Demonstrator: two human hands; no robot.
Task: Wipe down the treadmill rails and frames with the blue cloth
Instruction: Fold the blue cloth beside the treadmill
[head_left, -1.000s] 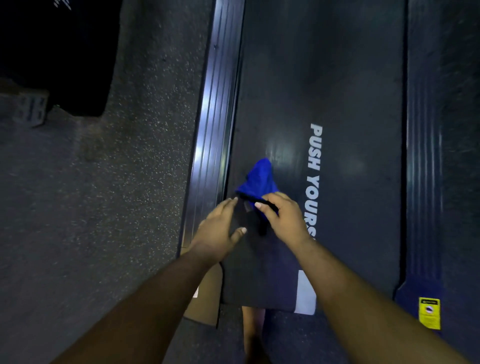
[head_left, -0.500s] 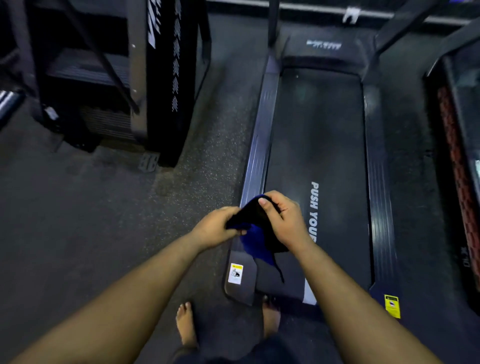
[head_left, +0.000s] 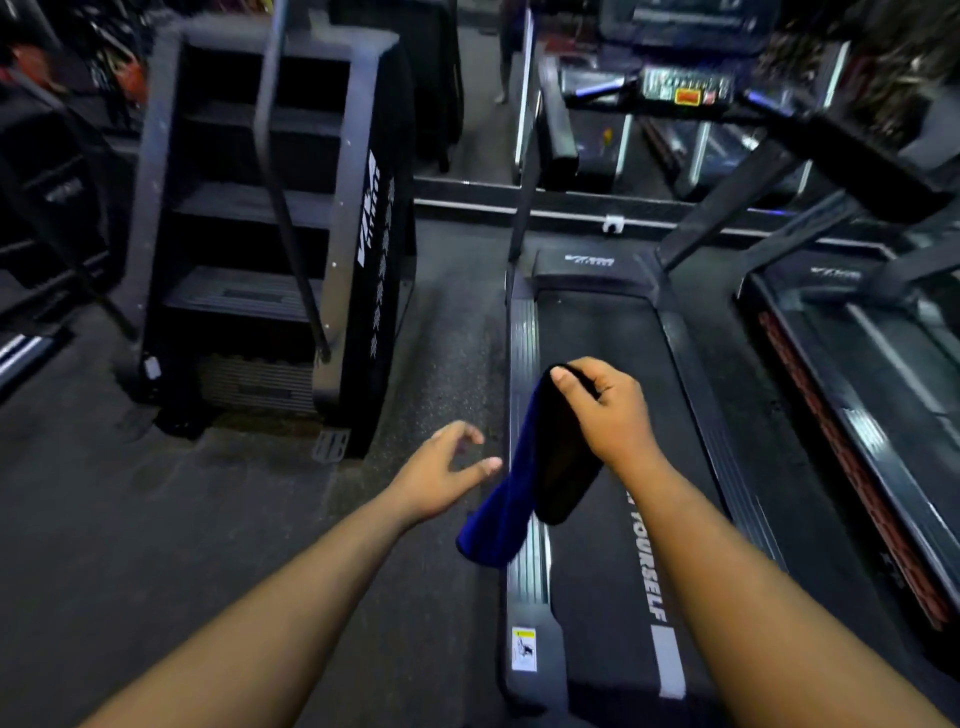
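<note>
A treadmill lies ahead with a dark belt (head_left: 613, 364) printed with white letters. Its ribbed left rail (head_left: 523, 353) and right rail (head_left: 711, 436) run along the belt. My right hand (head_left: 613, 410) grips the blue cloth (head_left: 511, 499) by its top edge, and the cloth hangs folded above the left rail, its near side looking black. My left hand (head_left: 441, 470) is just left of the cloth, fingers spread, touching nothing. The treadmill's console (head_left: 685, 88) and slanted uprights (head_left: 727, 208) stand at the far end.
A black stair-climber machine (head_left: 270, 234) stands to the left across a strip of speckled floor (head_left: 452, 374). A second treadmill (head_left: 872, 374) lies close on the right. A yellow warning sticker (head_left: 523, 649) marks the left rail's near end.
The view has risen from the belt to the whole treadmill. My left hand let go of the cloth and drew away left; my right hand lifted the cloth, which now hangs down.
</note>
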